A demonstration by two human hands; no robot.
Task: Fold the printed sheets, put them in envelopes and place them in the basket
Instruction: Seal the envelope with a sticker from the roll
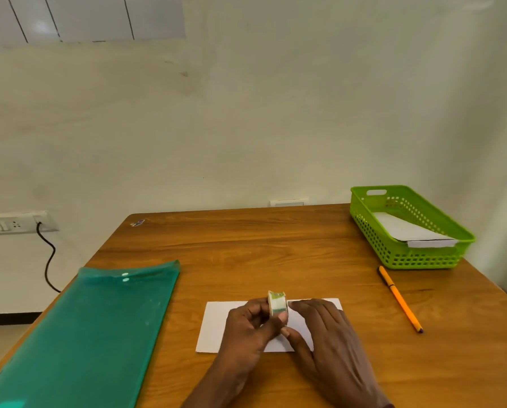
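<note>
A white envelope (pixel 216 325) lies flat on the wooden table in front of me. My left hand (pixel 246 328) is above it, holding a small roll of tape (pixel 278 304) upright between thumb and fingers. My right hand (pixel 325 328) rests on the envelope with fingers spread; its thumb touches the tape's lower edge. A green plastic basket (pixel 393 257) stands at the far right of the table with white envelopes (pixel 408 231) inside.
A teal plastic folder (pixel 99 334) lies along the table's left side, reaching the near edge. An orange pen (pixel 399 298) lies between the basket and my right hand. A wall socket (pixel 10 223) with a black cable is on the left wall.
</note>
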